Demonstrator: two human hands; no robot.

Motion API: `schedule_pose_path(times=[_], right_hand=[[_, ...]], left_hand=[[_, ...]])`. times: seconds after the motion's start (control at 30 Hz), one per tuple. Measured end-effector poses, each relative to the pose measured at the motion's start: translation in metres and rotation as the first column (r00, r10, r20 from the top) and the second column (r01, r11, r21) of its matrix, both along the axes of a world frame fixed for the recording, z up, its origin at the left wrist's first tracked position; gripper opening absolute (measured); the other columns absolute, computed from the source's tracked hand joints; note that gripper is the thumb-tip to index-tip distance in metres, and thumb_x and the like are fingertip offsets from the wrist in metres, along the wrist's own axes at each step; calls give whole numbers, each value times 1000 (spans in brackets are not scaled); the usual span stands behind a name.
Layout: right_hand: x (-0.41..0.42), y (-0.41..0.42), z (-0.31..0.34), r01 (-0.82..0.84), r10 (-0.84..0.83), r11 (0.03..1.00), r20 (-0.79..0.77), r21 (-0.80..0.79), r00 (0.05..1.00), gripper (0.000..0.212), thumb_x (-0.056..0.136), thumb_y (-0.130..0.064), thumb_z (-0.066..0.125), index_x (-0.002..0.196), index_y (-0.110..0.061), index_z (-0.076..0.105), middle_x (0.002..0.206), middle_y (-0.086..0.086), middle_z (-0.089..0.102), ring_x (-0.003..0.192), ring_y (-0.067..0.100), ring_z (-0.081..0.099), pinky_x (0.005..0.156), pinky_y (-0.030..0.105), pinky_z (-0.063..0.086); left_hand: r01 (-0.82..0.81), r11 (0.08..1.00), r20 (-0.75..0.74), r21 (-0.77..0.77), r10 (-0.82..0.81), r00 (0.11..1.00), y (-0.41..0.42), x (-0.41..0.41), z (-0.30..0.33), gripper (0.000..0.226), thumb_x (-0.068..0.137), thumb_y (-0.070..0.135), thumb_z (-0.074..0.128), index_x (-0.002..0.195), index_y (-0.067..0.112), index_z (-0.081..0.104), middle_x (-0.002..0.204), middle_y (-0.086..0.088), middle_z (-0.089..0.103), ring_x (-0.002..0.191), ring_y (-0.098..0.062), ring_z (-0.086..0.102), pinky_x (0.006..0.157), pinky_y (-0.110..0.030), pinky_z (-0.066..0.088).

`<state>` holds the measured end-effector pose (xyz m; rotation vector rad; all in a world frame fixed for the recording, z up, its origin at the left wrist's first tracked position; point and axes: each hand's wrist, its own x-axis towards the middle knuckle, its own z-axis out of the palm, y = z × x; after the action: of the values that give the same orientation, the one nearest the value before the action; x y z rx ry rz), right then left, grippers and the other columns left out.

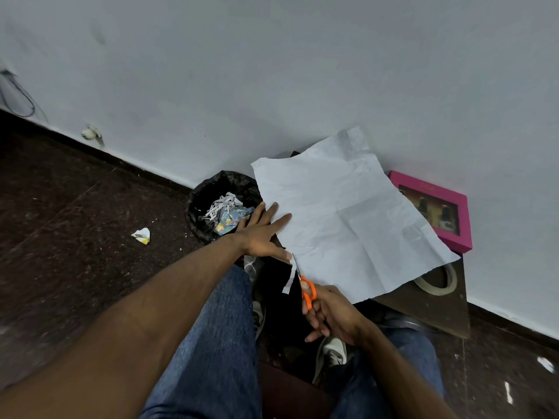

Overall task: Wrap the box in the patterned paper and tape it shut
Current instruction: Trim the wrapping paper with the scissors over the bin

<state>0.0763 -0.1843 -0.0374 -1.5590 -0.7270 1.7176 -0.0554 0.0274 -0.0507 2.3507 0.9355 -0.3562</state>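
The sheet of wrapping paper (341, 219) lies white side up over a small brown table (438, 303), creased and hanging past the table's left edge. My left hand (263, 231) presses flat on the sheet's left edge with straight fingers. My right hand (329, 313) grips orange-handled scissors (307, 290), whose blades sit at the sheet's near-left corner beside a narrow cut strip (289, 282) hanging down. The pink box (438, 207) with a clear window lies at the table's far right against the wall. A roll of tape (438, 282) shows partly under the paper's near edge.
A black-lined waste bin (217, 204) with paper scraps stands on the dark floor left of the table. A crumpled scrap (141, 235) lies on the floor further left. The pale wall runs close behind the table. My knees in jeans are below.
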Motion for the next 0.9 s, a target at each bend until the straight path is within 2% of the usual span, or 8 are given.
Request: schedule_pose_path(times=[0.17,0.3,0.47,0.9], right_hand=[[0,1,-2,19,-19,1000,-17,3,1000,58,79,-61,62,71,-4,61,51,13,48,31,15,38,53,36,58],[2,0,-6,28,-27,999,-35,25,999,58,79,-59,65,71,-2,61,49,12,48,29,15,38,56,38,59],[3,-1,-9,31,-29,999,-48,42,998,53,80,-52,67,70,0,61,46,12,48,27,15,38,57,39,60],[5,0,-6,10,-10,1000,-4,21,1000,53,83,-50,67,71,1,61,48,13,48,28,15,37,56,39,59]], left_hand=[[-18,999,23,-37,19,1000,2,-1,-2,100,81,65,64,152,46,-3,158,14,-29,142,-13,-35,117,-57,-7],[-65,994,65,-92,71,995,2,-1,0,77,94,56,50,153,46,2,159,16,-25,142,-9,-34,117,-55,-7],[-63,995,77,-82,69,995,2,-1,-2,64,100,53,39,153,45,3,160,16,-23,143,-10,-32,117,-54,-7],[-64,997,82,-46,68,994,-1,-2,-2,64,101,46,42,153,45,5,160,15,-22,144,-11,-32,116,-54,-4]])
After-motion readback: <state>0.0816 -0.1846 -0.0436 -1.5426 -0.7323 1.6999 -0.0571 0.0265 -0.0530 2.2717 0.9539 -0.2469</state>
